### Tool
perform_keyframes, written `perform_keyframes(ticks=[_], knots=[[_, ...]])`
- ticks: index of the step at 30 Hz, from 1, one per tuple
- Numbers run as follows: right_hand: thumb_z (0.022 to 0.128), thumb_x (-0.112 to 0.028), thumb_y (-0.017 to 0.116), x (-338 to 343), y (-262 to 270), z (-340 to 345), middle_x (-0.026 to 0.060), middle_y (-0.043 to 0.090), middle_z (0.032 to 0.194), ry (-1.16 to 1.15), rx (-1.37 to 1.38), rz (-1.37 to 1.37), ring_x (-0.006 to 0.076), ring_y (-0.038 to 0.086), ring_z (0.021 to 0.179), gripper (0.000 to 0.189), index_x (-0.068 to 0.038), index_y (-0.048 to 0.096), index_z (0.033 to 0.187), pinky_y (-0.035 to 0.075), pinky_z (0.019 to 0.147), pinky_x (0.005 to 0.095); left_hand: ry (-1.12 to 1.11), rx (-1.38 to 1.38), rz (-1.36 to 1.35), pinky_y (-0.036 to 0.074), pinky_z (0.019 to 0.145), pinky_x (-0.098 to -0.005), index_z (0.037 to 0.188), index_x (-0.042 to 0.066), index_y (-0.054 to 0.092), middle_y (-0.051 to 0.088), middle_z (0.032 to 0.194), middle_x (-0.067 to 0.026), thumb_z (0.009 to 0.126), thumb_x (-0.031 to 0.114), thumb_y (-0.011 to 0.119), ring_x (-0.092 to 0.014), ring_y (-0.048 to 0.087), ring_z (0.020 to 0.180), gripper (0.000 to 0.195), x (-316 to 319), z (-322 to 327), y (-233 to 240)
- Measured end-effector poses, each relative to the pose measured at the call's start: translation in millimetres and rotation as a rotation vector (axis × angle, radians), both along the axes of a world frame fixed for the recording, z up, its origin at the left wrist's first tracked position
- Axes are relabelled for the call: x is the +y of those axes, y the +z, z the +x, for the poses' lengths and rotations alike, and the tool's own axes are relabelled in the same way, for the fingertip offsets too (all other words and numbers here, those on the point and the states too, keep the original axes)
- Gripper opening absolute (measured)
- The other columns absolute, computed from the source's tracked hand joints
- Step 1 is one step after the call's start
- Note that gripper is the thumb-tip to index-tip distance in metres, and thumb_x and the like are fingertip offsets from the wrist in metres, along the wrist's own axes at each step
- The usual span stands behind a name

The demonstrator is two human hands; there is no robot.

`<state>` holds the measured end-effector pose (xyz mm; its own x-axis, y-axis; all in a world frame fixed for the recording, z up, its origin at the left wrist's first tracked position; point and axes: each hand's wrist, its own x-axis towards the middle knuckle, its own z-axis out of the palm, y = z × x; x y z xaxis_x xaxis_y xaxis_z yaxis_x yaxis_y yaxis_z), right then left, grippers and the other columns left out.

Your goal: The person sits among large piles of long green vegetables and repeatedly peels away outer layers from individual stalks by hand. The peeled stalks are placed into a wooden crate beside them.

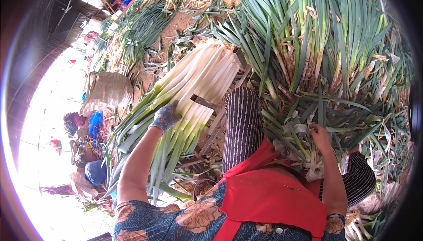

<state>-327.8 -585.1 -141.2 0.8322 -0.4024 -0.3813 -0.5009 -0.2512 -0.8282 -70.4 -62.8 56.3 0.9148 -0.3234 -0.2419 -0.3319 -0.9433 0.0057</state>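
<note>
My left hand (167, 117), in a patterned glove, lies on a stack of long green onions (201, 76), where the white stalks turn green. Its fingers are bent against the stalks; whether they grip any is unclear. The stack rests slanted in a metal stand (240, 58), root ends at the top and leaves hanging toward me. A flat metal strip (204, 102) of the stand shows among the stalks. My bare right hand (319, 136) is over loose leaves and pale peelings (300, 128) on my right. Its fingers are curled, and what they hold cannot be made out.
Untrimmed green onions (307, 43) with brown outer skins stand piled ahead on the right. More onion piles (142, 29) lie at the upper left. A beige sack (107, 90) and a blue bundle (96, 172) are at left. Trimmed white stalks (358, 226) lie at lower right.
</note>
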Motion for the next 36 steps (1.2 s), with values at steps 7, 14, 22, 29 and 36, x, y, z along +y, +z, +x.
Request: perform_keyframes(ticks=[7, 14, 22, 29, 36], knots=[[0.085, -0.019, 0.062, 2.4, -5.3, 2.7, 0.0127, 0.067, 0.081, 0.022, 0.03, -0.057, 0.0194, 0.062, 0.066, 0.029, 0.0, 0.063, 0.107, 0.049, 0.066, 0.033, 0.011, 0.223, 0.078, 0.046, 0.093, -0.0415, 0.135, 0.005, 0.045, 0.062, 0.113, -0.025, 0.077, 0.022, 0.061, -0.038, 0.059, 0.106, 0.062, 22.4, 29.3, 47.0], [0.086, -0.022, 0.058, 10.2, 4.4, 38.1, 0.0178, 0.068, 0.09, 0.223, 0.058, -0.144, 0.0304, 0.066, 0.083, 0.031, -0.001, 0.064, 0.109, 0.049, 0.076, 0.0374, -0.099, -0.159, -0.052, 0.046, 0.091, -0.0459, 0.127, 0.005, 0.05, 0.058, 0.115, -0.0206, 0.081, 0.017, 0.062, -0.038, 0.056, 0.108, 0.05, 27.5, -8.6, 8.6], [0.087, -0.018, 0.059, 102.0, 108.6, 192.0, 0.0174, 0.068, 0.097, 0.459, -0.138, -0.102, 0.0305, 0.067, 0.089, 0.029, -0.002, 0.063, 0.11, 0.05, 0.078, 0.0363, -0.191, -0.193, -0.152, 0.039, 0.102, -0.0481, 0.12, 0.001, 0.053, 0.051, 0.126, -0.0204, 0.071, 0.003, 0.063, -0.044, 0.039, 0.128, 0.05, 18.5, 3.7, -4.0], [0.084, -0.026, 0.063, 181.3, 112.0, 270.7, 0.0154, 0.07, 0.092, 0.662, -0.315, -0.213, 0.0298, 0.068, 0.086, 0.03, -0.008, 0.066, 0.107, 0.052, 0.08, 0.0374, -0.229, -0.131, -0.338, 0.034, 0.108, -0.0459, 0.113, -0.003, 0.058, 0.041, 0.138, -0.0221, 0.076, 0.007, 0.066, -0.044, 0.034, 0.131, 0.039, 24.4, 13.1, -25.4], [0.087, -0.024, 0.06, 225.4, 118.5, 319.8, 0.0157, 0.064, 0.108, 0.803, -0.429, -0.355, 0.0301, 0.063, 0.099, 0.036, -0.009, 0.058, 0.12, 0.049, 0.09, 0.0381, -0.25, -0.192, -0.497, 0.036, 0.107, -0.0419, 0.108, 0.0, 0.063, 0.044, 0.137, -0.0233, 0.08, 0.003, 0.064, -0.041, 0.039, 0.13, 0.028, 40.5, 29.0, -40.4]])
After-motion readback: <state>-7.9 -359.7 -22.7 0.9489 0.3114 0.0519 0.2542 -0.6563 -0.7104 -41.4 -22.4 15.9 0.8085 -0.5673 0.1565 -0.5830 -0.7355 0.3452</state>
